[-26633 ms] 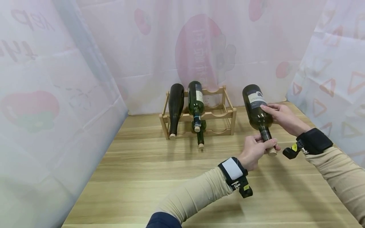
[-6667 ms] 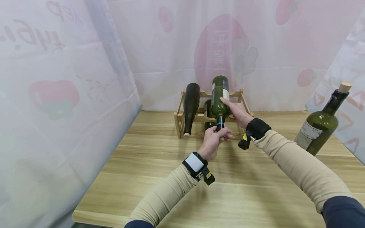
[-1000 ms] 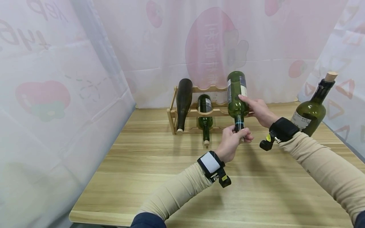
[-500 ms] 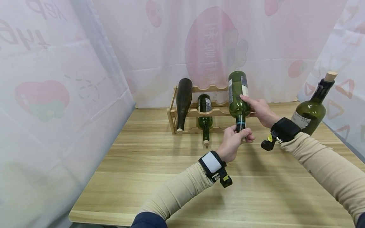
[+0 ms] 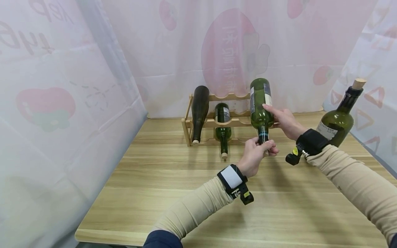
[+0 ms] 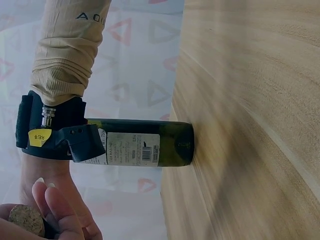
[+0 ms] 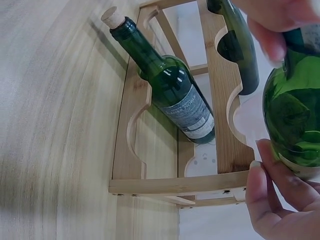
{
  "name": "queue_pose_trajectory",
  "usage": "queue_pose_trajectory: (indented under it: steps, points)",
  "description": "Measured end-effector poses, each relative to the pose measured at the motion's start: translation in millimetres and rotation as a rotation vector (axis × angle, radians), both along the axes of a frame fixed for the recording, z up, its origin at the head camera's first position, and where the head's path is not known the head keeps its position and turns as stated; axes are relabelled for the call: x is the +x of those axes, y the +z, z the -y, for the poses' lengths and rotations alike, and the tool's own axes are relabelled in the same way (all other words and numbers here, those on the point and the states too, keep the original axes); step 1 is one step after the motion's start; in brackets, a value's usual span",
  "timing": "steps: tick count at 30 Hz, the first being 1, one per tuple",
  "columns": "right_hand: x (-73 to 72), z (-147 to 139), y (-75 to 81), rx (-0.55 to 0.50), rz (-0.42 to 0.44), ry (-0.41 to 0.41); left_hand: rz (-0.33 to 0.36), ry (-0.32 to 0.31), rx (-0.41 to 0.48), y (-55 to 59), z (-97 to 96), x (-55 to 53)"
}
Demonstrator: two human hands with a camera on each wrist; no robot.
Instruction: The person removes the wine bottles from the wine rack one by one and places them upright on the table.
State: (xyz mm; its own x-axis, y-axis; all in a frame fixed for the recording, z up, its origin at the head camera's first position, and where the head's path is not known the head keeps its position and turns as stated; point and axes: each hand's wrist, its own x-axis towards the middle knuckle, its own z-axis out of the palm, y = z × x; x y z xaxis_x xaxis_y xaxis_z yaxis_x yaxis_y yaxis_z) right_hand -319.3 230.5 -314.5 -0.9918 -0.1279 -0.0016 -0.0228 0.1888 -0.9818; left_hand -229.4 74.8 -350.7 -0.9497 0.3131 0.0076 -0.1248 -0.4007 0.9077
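While the left grip (image 5: 252, 156) pinches the bottle (image 5: 260, 101) by its neck near the cork (image 6: 26, 220), the right grip (image 5: 285, 120) holds its body from the right. The bottle slants between the two, in front of the right end of the rack (image 5: 238, 123), which lies beyond the left grip; whether they touch, I cannot tell. Smooth glass could slide if the right grip slackened, leaving the weight on the neck. A low swing leftward might clip the lower bottle (image 5: 223, 131), left of the left grip; an outward forearm (image 5: 353, 179) could topple the upright bottle (image 5: 338, 124), right of the right grip.
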Motion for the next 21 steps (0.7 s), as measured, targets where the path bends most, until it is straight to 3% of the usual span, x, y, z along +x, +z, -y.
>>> queue_pose_trajectory:
  steps: [21]
  points:
    - [2.3, -7.1, -0.6, 0.025, 0.014, -0.005, 0.0, -0.013, -0.008, -1.8, -6.0, 1.6]
